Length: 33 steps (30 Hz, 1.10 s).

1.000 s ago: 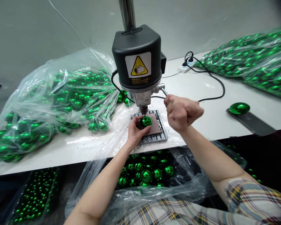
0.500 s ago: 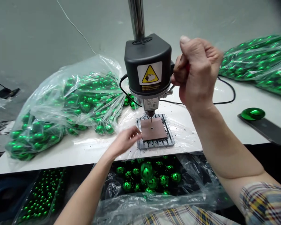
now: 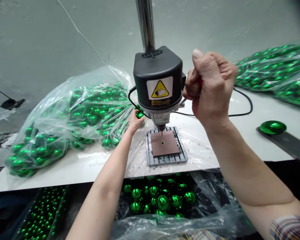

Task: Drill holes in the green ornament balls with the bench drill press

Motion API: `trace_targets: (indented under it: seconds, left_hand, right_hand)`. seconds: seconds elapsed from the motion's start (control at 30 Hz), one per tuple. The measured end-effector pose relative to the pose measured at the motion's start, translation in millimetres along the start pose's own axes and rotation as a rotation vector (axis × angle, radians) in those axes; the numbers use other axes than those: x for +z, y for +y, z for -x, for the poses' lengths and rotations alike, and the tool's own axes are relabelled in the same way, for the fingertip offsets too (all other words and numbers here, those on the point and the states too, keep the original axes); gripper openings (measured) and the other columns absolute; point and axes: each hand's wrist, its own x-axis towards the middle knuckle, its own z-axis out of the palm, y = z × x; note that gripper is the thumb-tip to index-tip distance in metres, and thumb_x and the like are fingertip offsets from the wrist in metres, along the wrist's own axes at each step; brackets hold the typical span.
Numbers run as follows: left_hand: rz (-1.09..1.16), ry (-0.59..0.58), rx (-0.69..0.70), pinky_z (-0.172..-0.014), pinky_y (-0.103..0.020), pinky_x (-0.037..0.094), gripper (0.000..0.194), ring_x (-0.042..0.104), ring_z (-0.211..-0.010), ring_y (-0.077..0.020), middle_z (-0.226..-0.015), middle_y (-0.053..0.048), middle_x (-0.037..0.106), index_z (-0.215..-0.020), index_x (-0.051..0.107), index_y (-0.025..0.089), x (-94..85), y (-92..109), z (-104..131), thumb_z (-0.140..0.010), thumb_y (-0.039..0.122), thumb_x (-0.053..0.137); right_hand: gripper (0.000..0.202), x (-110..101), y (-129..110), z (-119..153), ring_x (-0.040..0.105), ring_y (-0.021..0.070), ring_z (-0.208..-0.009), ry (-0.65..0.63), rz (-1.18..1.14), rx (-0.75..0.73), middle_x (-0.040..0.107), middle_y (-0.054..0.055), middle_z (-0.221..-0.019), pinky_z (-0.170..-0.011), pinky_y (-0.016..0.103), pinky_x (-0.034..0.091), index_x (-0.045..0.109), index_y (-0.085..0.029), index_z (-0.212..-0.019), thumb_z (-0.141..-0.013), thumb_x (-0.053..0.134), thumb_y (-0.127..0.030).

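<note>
My right hand [image 3: 212,83] is closed around the red-tipped lever [image 3: 200,82] at the right side of a black drill press [image 3: 158,75]. My left hand [image 3: 135,121] reaches to the mouth of a clear plastic bag [image 3: 90,113] of green balls, its fingers at a small green ball [image 3: 140,114]. Its fingertips are partly hidden there, so whether they grip the ball is unclear. Below the drill bit, a pinkish square plate [image 3: 165,143] with a hole lies on the grey slotted base [image 3: 167,161]. No ball sits on the plate.
An open plastic-lined container of green balls [image 3: 162,201] is below the table's front edge. More bagged balls [image 3: 277,70] are at the back right. A phone [image 3: 290,141] with a green dish [image 3: 273,127] on it lies at right. A black cable [image 3: 251,105] loops behind my right hand.
My left hand has moved from beside the plate up and back to the green balls at the bag's mouth. My right hand still holds the lever. The whole view has shifted slightly.
</note>
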Motion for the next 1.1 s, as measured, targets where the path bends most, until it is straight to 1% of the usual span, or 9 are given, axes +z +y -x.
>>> trace_targets:
  seconds: [0.1, 0.23, 0.33, 0.43, 0.53, 0.6, 0.8, 0.9, 1.1]
  left_hand:
    - [0.304, 0.023, -0.259, -0.071, -0.033, 0.056, 0.044, 0.064, -0.072, -0.0158, -0.087, -0.004, 0.067, -0.1, 0.055, 0.02, -28.5, 11, 27, -0.073, 0.042, 0.082]
    - [0.568, -0.154, -0.419, -0.065, -0.029, 0.056, 0.051, 0.068, -0.074, -0.0165, -0.097, -0.008, 0.071, -0.104, 0.058, 0.022, -57.2, 37, 82, -0.073, 0.054, 0.083]
    - [0.607, -0.287, -0.511, -0.074, -0.036, 0.061, 0.047, 0.071, -0.088, -0.0228, -0.109, -0.016, 0.072, -0.109, 0.063, 0.019, -61.1, 55, 118, -0.08, 0.054, 0.076]
    - [0.648, -0.359, -0.535, -0.082, -0.043, 0.063, 0.044, 0.072, -0.102, -0.029, -0.119, -0.018, 0.07, -0.113, 0.064, 0.019, -54.5, 64, 139, -0.084, 0.053, 0.07]
    - [0.7, -0.371, -0.578, -0.083, -0.046, 0.063, 0.051, 0.072, -0.104, -0.0305, -0.121, -0.017, 0.069, -0.117, 0.061, 0.021, -43.3, 65, 149, -0.084, 0.059, 0.07]
    - [0.718, -0.325, -0.578, -0.085, -0.047, 0.063, 0.054, 0.072, -0.106, -0.0306, -0.12, -0.016, 0.069, -0.119, 0.058, 0.023, -35.8, 64, 152, -0.082, 0.06, 0.073]
    - [0.704, -0.196, -0.489, -0.092, -0.049, 0.06, 0.051, 0.072, -0.106, -0.0269, -0.111, -0.007, 0.07, -0.108, 0.051, 0.026, -20.3, 56, 152, -0.072, 0.039, 0.084]
    - [0.57, -0.131, -0.391, -0.089, -0.043, 0.059, 0.055, 0.072, -0.101, -0.0232, -0.105, -0.005, 0.069, -0.108, 0.051, 0.025, -13.7, 46, 147, -0.067, 0.038, 0.085]
    - [0.38, -0.057, -0.21, -0.092, -0.034, 0.054, 0.066, 0.067, -0.098, -0.018, -0.108, -0.007, 0.068, -0.117, 0.059, 0.019, 0.5, 29, 139, -0.062, 0.041, 0.09]
  right_hand:
    - [0.049, 0, 3, -1, 0.022, 0.0053, -0.033, 0.021, 0.009, -0.013, 0.036, -0.007, -0.043, -0.03, 0.027, 0.016, 0.043, -0.022, -0.052, -0.089, 0.073, -0.034]
    - [0.052, 1, 4, -1, 0.022, 0.0068, -0.033, 0.03, 0.002, -0.032, 0.037, -0.006, -0.043, -0.031, 0.029, 0.015, 0.042, -0.023, -0.051, -0.088, 0.076, -0.038]
    - [0.053, 2, 2, 0, 0.022, 0.0073, -0.033, 0.04, -0.025, -0.021, 0.038, -0.006, -0.043, -0.03, 0.031, 0.014, 0.045, -0.024, -0.05, -0.082, 0.08, -0.047]
    - [0.055, 2, 1, 0, 0.024, 0.0074, -0.033, 0.043, -0.006, -0.007, 0.038, -0.006, -0.043, -0.03, 0.032, 0.015, 0.046, -0.024, -0.051, -0.077, 0.082, -0.056]
    - [0.057, 0, 1, -2, 0.025, 0.008, -0.033, 0.014, 0.051, 0.003, 0.037, -0.006, -0.044, -0.031, 0.032, 0.018, 0.044, -0.025, -0.053, -0.078, 0.078, -0.064]
    - [0.058, -1, 2, -2, 0.025, 0.0084, -0.034, -0.003, 0.076, 0.005, 0.036, -0.006, -0.044, -0.031, 0.033, 0.019, 0.043, -0.026, -0.053, -0.078, 0.075, -0.068]
    - [0.058, -1, -1, -2, 0.024, 0.0092, -0.033, 0.001, 0.035, 0.023, 0.036, -0.006, -0.043, -0.033, 0.034, 0.016, 0.044, -0.026, -0.051, -0.071, 0.082, -0.065]
    - [0.056, 0, -2, -1, 0.025, 0.0088, -0.033, 0.001, -0.006, 0.028, 0.038, -0.006, -0.044, -0.033, 0.034, 0.015, 0.046, -0.025, -0.051, -0.071, 0.083, -0.063]
    - [0.061, -1, -5, 0, 0.027, 0.0081, -0.035, -0.009, 0.053, 0.039, 0.04, -0.006, -0.047, -0.034, 0.032, 0.019, 0.042, -0.025, -0.054, -0.075, 0.074, -0.073]
